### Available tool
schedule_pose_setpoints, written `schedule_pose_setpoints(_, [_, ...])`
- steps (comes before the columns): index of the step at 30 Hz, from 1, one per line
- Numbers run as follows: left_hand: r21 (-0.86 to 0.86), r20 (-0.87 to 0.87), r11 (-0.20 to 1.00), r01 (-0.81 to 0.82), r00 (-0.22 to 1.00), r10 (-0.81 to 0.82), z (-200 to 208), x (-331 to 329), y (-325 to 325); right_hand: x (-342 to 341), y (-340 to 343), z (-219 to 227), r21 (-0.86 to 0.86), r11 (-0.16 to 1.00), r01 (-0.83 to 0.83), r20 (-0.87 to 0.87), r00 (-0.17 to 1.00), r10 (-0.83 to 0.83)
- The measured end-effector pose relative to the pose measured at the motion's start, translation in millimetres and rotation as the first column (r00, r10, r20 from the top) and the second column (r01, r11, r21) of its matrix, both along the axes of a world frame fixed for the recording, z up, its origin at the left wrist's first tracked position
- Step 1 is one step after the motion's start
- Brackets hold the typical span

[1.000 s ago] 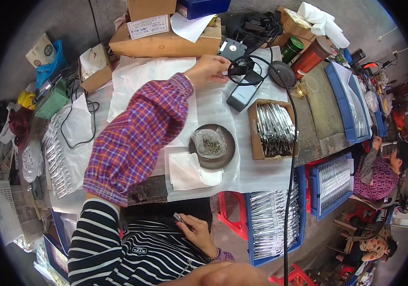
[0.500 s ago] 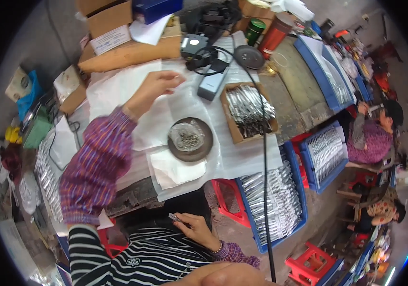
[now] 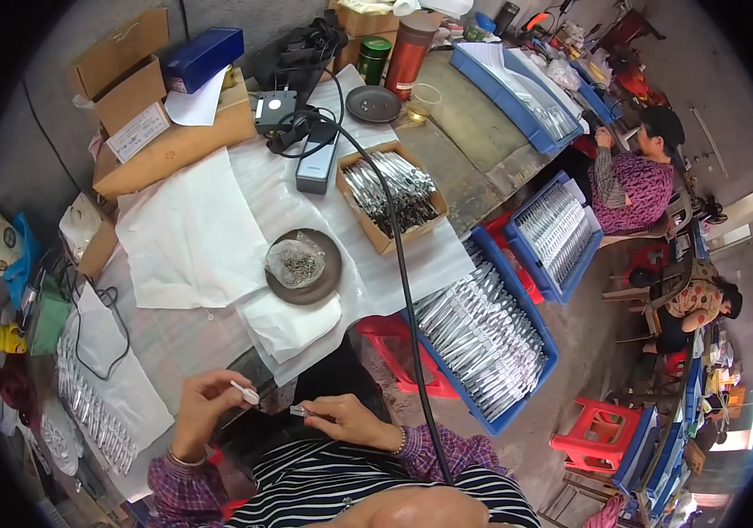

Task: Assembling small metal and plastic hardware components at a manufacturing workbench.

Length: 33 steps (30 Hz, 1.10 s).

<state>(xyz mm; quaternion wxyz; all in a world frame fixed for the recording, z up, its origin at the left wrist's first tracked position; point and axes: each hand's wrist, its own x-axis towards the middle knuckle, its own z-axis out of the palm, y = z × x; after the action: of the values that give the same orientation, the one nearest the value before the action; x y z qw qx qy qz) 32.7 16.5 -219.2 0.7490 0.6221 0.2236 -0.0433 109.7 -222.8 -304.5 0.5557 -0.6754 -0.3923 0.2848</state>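
My left hand [image 3: 203,412] is over the table's near edge, pinching a small whitish piece [image 3: 245,392] between thumb and fingers. Close by, at my lap, my right hand [image 3: 348,421] has its fingers closed on a small shiny metal piece [image 3: 299,410]. The two pieces are apart, and both are too small to name. Beyond my hands, a dark round dish [image 3: 328,286] holds a clear plastic bag [image 3: 293,261] of tiny metal parts. A folded white cloth or paper [image 3: 293,326] lies just in front of the dish.
A cardboard box [image 3: 440,205] of metal pieces stands on the table beside a grey device [image 3: 315,163]. A black cable [image 3: 398,255] crosses the view. Blue crates [image 3: 547,365] of metal pieces and a red stool [image 3: 601,436] are at right, with co-workers seated beyond.
My left hand has come back from above the table to near my right hand and now pinches a whitish piece. The right hand still holds its metal piece. The view has shifted.
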Motion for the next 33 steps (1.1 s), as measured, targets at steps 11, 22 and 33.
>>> schedule_pose_setpoints(11, [-0.068, -0.036, 0.993, -0.101, 0.994, 0.099, -35.4, -42.9, -33.5, -3.3, 2.9, 16.0, -0.064, 0.997, -0.048, 0.145, 0.988, 0.057])
schedule_pose_setpoints(22, [-0.07, -0.028, 0.988, -0.138, 0.99, 0.137, -51.6, -59.8, -42.1, -13.5, -0.8, 14.4, -0.094, 0.99, -0.104, 0.211, 0.97, 0.121])
schedule_pose_setpoints(33, [-0.171, -0.058, 0.977, -0.129, 0.991, 0.12, -54.0, -52.5, -48.3, -8.0, 1.6, 13.5, -0.104, 0.99, -0.092, 0.222, 0.969, 0.113])
